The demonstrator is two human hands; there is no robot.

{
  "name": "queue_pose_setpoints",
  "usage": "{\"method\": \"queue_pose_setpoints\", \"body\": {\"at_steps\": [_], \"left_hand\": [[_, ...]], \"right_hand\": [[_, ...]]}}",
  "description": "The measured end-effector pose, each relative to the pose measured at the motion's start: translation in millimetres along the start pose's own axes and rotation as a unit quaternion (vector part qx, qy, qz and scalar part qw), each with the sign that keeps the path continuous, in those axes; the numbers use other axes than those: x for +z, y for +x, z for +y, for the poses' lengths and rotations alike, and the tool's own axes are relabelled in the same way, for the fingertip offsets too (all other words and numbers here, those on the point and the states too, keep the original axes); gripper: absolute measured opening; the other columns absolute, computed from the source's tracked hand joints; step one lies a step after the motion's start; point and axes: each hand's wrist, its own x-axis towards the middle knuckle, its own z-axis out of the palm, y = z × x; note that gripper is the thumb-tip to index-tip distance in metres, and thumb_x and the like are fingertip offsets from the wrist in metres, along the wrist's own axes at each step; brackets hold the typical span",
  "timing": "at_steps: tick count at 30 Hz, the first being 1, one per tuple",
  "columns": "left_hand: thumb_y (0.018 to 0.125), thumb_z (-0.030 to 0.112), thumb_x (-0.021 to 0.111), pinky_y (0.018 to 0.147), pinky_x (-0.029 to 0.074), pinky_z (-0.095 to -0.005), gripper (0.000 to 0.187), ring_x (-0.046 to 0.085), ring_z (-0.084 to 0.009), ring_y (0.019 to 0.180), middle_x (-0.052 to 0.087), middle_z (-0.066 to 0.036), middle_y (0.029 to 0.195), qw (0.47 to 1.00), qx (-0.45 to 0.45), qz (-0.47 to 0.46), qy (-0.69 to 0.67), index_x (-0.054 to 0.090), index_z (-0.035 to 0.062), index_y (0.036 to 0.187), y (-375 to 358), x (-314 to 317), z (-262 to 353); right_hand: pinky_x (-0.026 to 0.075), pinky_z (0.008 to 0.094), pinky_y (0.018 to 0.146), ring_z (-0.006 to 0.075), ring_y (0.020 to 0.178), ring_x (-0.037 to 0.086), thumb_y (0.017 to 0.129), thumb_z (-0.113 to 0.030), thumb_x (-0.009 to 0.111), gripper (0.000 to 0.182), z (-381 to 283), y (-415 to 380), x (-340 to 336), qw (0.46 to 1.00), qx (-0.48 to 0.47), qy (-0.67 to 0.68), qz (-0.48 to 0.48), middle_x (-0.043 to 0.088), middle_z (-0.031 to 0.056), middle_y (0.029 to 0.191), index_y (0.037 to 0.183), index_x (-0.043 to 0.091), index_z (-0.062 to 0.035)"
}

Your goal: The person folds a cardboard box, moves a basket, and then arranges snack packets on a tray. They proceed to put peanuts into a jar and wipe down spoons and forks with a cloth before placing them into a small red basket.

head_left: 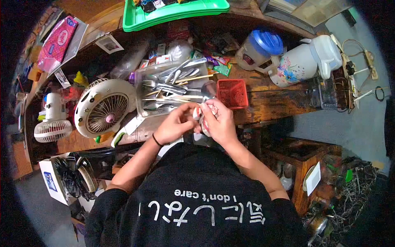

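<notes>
My right hand (221, 123) is closed around a metal spoon (209, 88) and part of a white and red cloth (205, 126). The spoon's bowl points away from me, and its handle is hidden by my fingers. Close beside it, my left hand (177, 123) is curled with its fingertips against the cloth; what else it grips is hidden. Just beyond both hands lies a clear plastic tray (140, 92) of spoons, forks and chopsticks. A red plastic basket (233, 94) stands right of the spoon.
Two white fans (106, 108) (52, 119) stand at the left, near a green-handled knife (118, 139). A blue-lidded jug (263, 45) and a floral thermos (302, 61) are at the right. Green trays (175, 14) sit on the shelf above, with a pink tissue pack (58, 41) left.
</notes>
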Motion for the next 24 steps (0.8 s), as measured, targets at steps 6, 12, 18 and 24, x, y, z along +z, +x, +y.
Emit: {"method": "queue_pose_setpoints", "body": {"at_steps": [6,12,18,24], "left_hand": [[0.101,0.023,0.044,0.048,0.038,-0.0233,0.027,0.044,-0.0063,0.054,0.049,0.001,0.077,0.998,-0.009,0.036,-0.058,0.045,0.0057,0.121,27.2,22.3,-6.3],[0.099,0.016,0.044,0.053,0.04,-0.027,0.02,0.049,-0.0106,0.059,0.055,-0.004,0.075,0.977,0.084,0.011,0.193,0.055,-0.0002,0.101,33.4,37.7,-2.3],[0.094,0.012,0.049,0.057,0.041,-0.0368,0.018,0.051,-0.0212,0.059,0.052,-0.02,0.068,0.95,0.097,-0.022,0.295,0.054,-0.005,0.09,28.8,48.3,17.2],[0.094,0.01,0.048,0.06,0.043,-0.0377,0.017,0.052,-0.0243,0.058,0.053,-0.019,0.066,0.923,0.222,-0.008,0.314,0.058,-0.0031,0.095,38.8,61.6,24.9]], "right_hand": [[0.049,0.0256,0.061,0.011,0.068,0.06,0.092,-0.01,0.059,0.015,-5.3,-8.1,-24.5,0.984,-0.079,-0.006,0.16,0.065,0.0083,0.081,0.102,0.06,0.0002],[0.015,0.0606,0.108,0.0268,0.119,0.05,0.083,-0.02,0.063,0.021,-27.8,-9.1,-47.6,0.819,-0.378,-0.425,0.078,0.061,0.0045,0.11,0.102,0.064,-0.0116],[0.022,0.0646,0.102,0.0224,0.105,0.055,0.079,-0.022,0.066,0.013,-25.8,5.2,-63.4,0.793,-0.38,-0.465,0.108,0.061,0.0026,0.093,0.079,0.063,-0.0099],[0.043,0.0418,0.072,0.0251,0.07,0.055,0.079,-0.011,0.067,0.014,-26.3,17.1,-73.6,0.814,-0.357,-0.419,0.184,0.054,0.0064,0.07,0.071,0.056,-0.0083]]}}
